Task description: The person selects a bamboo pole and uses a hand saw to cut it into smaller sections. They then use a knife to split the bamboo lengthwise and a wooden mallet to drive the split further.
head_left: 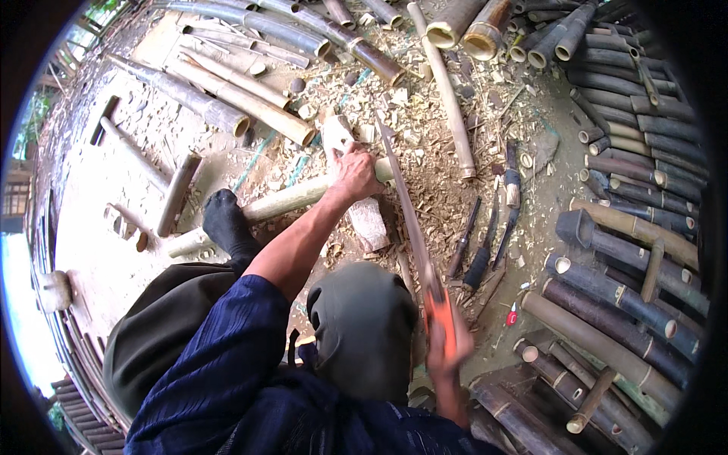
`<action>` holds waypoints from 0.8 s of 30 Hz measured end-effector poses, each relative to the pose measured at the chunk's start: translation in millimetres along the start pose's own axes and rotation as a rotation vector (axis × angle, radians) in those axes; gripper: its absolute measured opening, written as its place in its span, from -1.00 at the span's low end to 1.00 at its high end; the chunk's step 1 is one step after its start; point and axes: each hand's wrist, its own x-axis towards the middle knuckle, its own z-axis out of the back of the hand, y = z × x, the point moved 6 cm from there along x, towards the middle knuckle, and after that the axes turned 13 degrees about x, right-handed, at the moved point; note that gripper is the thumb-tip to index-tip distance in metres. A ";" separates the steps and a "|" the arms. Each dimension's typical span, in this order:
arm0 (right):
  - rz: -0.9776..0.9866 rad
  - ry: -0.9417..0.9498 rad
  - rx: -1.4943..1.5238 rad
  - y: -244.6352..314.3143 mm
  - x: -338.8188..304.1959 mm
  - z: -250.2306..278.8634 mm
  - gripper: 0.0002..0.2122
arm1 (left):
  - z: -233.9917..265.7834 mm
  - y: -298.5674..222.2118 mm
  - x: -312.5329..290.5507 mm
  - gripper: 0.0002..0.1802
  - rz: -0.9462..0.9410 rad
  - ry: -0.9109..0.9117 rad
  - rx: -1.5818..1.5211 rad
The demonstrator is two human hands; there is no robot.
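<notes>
A pale bamboo pole [292, 199] lies slanting across a whitish wooden block [368, 226] on the ground. My left hand [356, 174] is closed over the pole near its right end, pressing it above the block. In my right hand [447, 350], somewhat blurred, is the orange handle of a handsaw [413, 220]. Its long blade points away from me and passes close by the pole's right end; whether the teeth touch the bamboo I cannot tell. My foot in a dark sock [226, 220] rests against the pole on the left.
Wood chips [425, 114] cover the ground around the block. Right of the saw lie dark-handled blades [479, 262] and a small red object [512, 315]. Stacked bamboo pieces [637, 167] line the right side; more bamboo poles [235, 98] lie at the far left.
</notes>
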 end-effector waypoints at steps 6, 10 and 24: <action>-0.175 -0.001 -0.054 -38.7 45.2 -18.8 -0.64 | -0.9 -4.2 12.8 -0.34 0.013 0.007 -0.034; -0.017 0.055 -0.085 -25.3 31.6 -10.8 -0.62 | 2.9 1.2 15.2 -0.36 0.020 0.017 0.025; -0.009 0.064 -0.082 -3.8 -4.6 4.3 -0.64 | 10.2 21.4 18.8 -0.40 0.033 -0.031 0.058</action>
